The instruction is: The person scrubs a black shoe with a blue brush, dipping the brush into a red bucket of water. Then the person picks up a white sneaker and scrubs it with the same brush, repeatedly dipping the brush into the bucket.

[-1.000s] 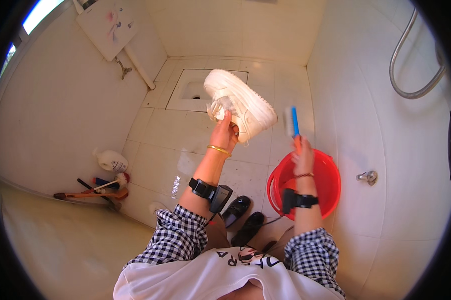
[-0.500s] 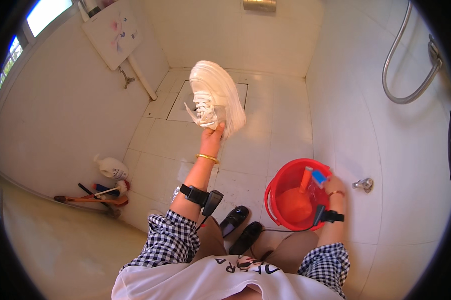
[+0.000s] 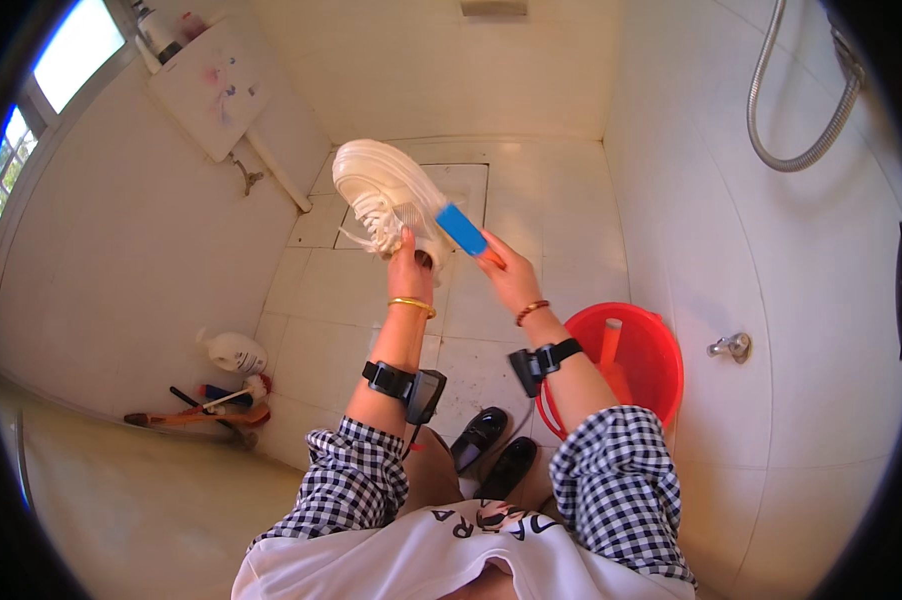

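Note:
A white lace-up sneaker (image 3: 386,190) is held up over the tiled floor, toe pointing away and to the left. My left hand (image 3: 411,270) grips it at the heel and ankle opening, fingers closed. In my right hand (image 3: 511,272) is a brush with a blue head (image 3: 461,230) and an orange handle; the head lies against the sole edge of the sneaker on its right side. Its bristles are hidden from this side.
To the right stands a red bucket (image 3: 661,350) with an orange-handled scoop (image 3: 612,345) inside. A wall tap (image 3: 733,347) and a shower hose (image 3: 801,160) are on the right wall. A white bottle (image 3: 236,352) and several brushes (image 3: 211,408) lie at left.
My right hand has lifted the blue brush out of the bucket and brought it left to the sneaker. The sneaker has tilted and shifted left.

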A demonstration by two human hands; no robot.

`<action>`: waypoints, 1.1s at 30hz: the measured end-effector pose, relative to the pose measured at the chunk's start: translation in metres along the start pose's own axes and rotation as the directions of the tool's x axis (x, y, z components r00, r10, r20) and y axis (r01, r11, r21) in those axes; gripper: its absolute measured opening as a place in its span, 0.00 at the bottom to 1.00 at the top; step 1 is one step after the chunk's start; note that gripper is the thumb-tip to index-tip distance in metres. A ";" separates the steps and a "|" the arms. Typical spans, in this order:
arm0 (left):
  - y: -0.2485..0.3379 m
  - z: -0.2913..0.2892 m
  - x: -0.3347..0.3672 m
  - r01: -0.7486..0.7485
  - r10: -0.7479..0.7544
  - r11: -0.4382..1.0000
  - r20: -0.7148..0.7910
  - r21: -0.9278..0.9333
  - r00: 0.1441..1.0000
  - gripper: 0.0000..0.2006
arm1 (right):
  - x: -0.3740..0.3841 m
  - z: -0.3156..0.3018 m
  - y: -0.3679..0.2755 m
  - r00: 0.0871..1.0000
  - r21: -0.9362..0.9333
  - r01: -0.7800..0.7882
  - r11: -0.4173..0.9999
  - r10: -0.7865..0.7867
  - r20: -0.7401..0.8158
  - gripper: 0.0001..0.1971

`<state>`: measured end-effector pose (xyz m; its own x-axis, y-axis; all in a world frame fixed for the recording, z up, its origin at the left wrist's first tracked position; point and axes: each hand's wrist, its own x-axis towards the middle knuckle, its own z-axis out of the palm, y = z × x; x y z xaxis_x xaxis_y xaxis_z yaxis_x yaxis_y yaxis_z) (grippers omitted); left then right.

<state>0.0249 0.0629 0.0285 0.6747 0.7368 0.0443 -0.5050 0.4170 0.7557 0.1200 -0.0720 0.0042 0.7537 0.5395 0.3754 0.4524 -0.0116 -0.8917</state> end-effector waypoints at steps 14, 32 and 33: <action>-0.027 -0.069 0.027 0.078 -0.057 0.946 0.076 -0.314 0.995 0.26 | -0.011 0.004 0.008 0.989 -0.082 0.057 0.995 -0.045 0.140 0.21; 0.013 -0.040 0.015 -0.010 0.047 0.915 0.082 -0.403 0.996 0.25 | -0.010 -0.045 0.029 0.996 -0.345 -0.086 0.935 0.082 -0.025 0.22; 0.013 -0.039 0.014 -0.004 0.040 0.913 0.082 -0.408 0.996 0.25 | -0.003 -0.040 0.021 0.996 -0.242 0.046 0.969 -0.062 -0.059 0.22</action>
<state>0.0074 0.0994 0.0136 0.6955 0.7071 0.1280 -0.6830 0.5952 0.4234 0.1462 -0.1072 -0.0055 0.7510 0.4886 0.4442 0.5884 -0.1899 -0.7859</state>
